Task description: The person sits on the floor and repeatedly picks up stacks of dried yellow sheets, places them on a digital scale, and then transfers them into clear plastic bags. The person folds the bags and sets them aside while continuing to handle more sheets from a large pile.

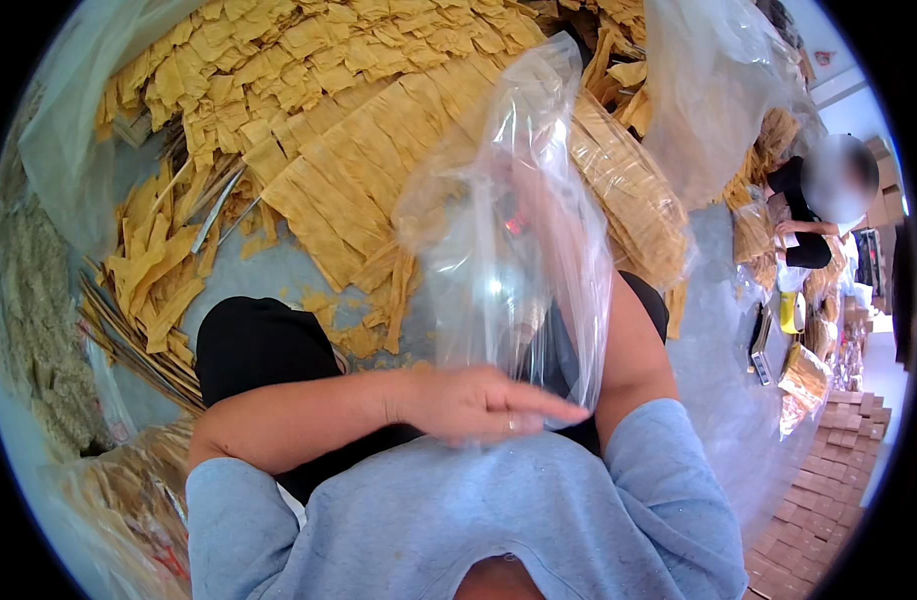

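A clear plastic bag (488, 300) stretches upright in front of my chest. My right forearm reaches up inside or behind its film. My right hand (518, 176) shows only faintly through the plastic, so its fingers are unclear. Across the lower end of the bag lies my left hand (481, 405), blurred, with one finger pointing right; whether it pinches the film is not visible. Just beyond are flat yellow strips, apparently dried tofu skin (353, 187), laid in an overlapping row. To the right of the bag lies a bundle of similar strips (631, 195) wrapped in clear film.
A heap of yellow sheets (316, 37) spreads along the far side. Loose scraps (155, 277) and thin sticks (143, 367) lie at left, near a metal blade-like strip (217, 210). Plastic sheeting (713, 97) hangs at right. Another person (803, 217) sits farther right, by packed bundles.
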